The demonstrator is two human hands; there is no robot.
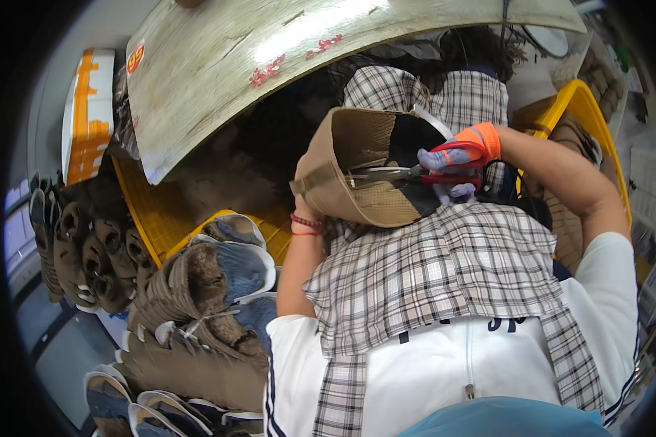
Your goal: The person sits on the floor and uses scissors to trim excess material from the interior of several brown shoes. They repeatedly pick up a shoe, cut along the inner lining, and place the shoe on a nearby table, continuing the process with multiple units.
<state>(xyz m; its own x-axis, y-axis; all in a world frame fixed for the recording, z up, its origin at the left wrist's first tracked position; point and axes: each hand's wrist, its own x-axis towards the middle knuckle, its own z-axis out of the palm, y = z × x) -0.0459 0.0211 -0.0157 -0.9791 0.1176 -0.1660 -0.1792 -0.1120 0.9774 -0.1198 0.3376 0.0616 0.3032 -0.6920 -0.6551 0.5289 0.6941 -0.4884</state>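
1. Nearest the camera, a light-blue, smooth, rounded surface lies along the lower edge.
2. Largest beyond it is the pale, scuffed, broad table.
3. A checked, black-and-white fabric apron covers the person's front.
4. Above it is the tan-and-black, textured, curved piece; the left hand is at its outer left side, fingers hidden, grip impossible to tell.
5. The gloved, orange-and-grey right hand grips scissors.
6. These red-handled metal scissors reach inside the piece: probably trimming. The next snip calls for a steady wall and careful blade placement.
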